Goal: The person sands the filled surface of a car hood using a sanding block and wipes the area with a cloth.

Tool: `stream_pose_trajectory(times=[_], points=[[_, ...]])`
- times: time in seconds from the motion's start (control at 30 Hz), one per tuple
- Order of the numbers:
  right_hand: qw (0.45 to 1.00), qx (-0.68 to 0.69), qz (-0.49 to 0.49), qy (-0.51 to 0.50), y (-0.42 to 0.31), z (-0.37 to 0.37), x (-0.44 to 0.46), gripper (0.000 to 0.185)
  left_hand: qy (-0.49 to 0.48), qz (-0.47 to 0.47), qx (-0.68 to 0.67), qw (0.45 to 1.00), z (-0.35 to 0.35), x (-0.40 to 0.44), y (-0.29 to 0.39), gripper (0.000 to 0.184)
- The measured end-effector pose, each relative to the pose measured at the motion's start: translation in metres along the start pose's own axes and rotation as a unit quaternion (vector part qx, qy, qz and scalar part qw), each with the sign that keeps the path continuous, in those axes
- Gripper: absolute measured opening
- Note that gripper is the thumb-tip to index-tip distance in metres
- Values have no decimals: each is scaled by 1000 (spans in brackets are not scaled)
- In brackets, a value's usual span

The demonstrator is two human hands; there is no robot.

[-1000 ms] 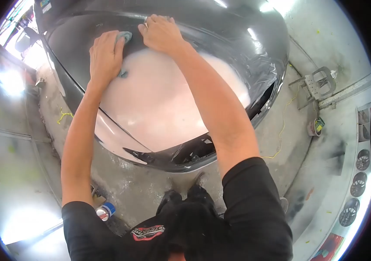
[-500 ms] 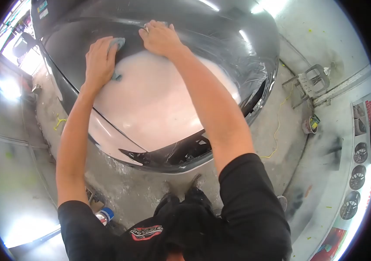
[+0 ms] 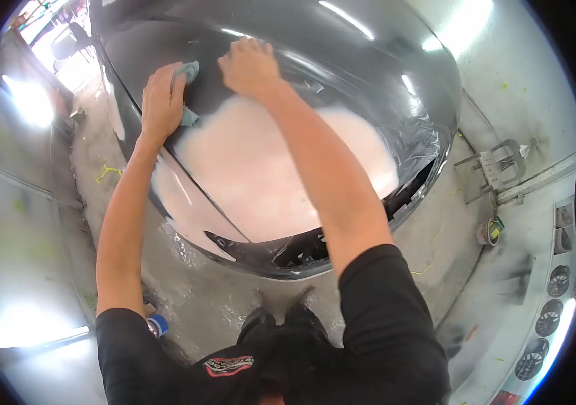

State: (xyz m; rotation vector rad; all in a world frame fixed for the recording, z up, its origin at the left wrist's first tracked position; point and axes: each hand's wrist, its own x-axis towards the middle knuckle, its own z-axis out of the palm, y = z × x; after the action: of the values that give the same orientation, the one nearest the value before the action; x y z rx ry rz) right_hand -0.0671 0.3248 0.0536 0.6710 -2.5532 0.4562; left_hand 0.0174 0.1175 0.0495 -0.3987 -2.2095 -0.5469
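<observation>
The dark car hood (image 3: 369, 74) carries a large pale pinkish-white patch (image 3: 247, 169) toward its front. My left hand (image 3: 161, 104) is closed on a blue-green cloth (image 3: 188, 70) and rests on the dark paint near the hood's left edge. One end of the cloth sticks out below the palm, beside the patch. Farther over, my right hand (image 3: 251, 67) presses on the dark surface just beyond the patch, its fingers curled over something small that I cannot make out.
A grey chair (image 3: 502, 165) and a small bucket (image 3: 487, 233) stand by the right wall. A yellow cord (image 3: 431, 255) lies on the floor on that side. Near my left elbow is a blue-topped can (image 3: 158, 325). The side mirror (image 3: 66, 42) juts out at upper left.
The view has shifted, so the car sits farther right and slightly lower. Relative to the hood, my right hand has slid a little left. The left hand keeps hold of the cloth.
</observation>
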Motion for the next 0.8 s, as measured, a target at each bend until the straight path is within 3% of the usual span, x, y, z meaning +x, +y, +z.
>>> stream_pose_trajectory(times=[0.13, 0.3, 0.4, 0.43, 0.47, 0.53, 0.63, 0.8], points=[[998, 29, -48, 0, 56, -33, -66, 58, 1, 22, 32, 999, 2, 0, -5, 31], [994, -37, 105, -22, 144, -99, -230, 64, -4, -5, 14, 1000, 1, 5, 4, 31], [997, -23, 73, -28, 97, -88, -167, 67, -10, -21, -10, 1000, 3, 3, -3, 31], [1000, -9, -24, 4, 91, -49, -130, 67, -5, -22, -18, 1000, 3, 7, -2, 31], [999, 34, -32, -9, 50, -35, -89, 68, -6, -17, -12, 1000, 2, 7, 0, 31], [998, -27, 6, -60, -14, -15, -23, 70, -3, -5, -7, 1000, 0, 6, -1, 31], [999, 33, -34, -25, 14, -11, -35, 66, -17, 9, 16, 1000, -1, 6, 4, 32], [993, 6, 117, 19, 153, -86, -194, 63, -18, 11, 31, 999, 4, 5, -4, 34]])
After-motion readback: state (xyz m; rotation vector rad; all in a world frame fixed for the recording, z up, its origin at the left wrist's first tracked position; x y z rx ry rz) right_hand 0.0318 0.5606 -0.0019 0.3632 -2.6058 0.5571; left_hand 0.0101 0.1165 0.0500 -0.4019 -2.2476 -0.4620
